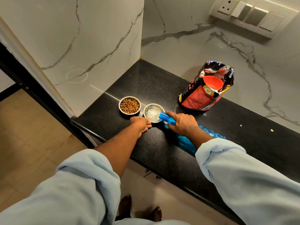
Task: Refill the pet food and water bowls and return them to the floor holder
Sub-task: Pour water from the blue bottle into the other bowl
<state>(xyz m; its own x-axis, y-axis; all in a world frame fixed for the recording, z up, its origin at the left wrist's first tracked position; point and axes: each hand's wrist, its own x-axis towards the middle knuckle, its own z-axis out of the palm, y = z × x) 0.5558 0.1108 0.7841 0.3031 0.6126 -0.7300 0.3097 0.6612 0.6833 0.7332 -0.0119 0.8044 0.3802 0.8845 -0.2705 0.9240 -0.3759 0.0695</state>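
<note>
The head camera looks down at a black worktop [146, 82] in a corner of white marble walls. Two small shiny metal bowls sit side by side near the front edge. The food bowl [129, 105] on the left is full of brown dry bits. The water bowl [153, 112] is just to its right, and it has clear water in the bottom.

The right hand [181, 123] has its grip wrapped tight around a blue bottle [167, 118]. The bottle is tipped over, with its mouth right at the near rim of the water bowl. The rest of the bottle runs back under the arm.

The left hand [140, 123] rests on the worktop with its fingers curled, touching the near edge of the water bowl. You cannot tell if it is really gripping the rim or only pressing on it.

Farther back on the right stands an open red and black food bag [206, 90]. A red scoop [213, 83] sticks out of its top. Both arms wear light blue sleeves rolled up.
</note>
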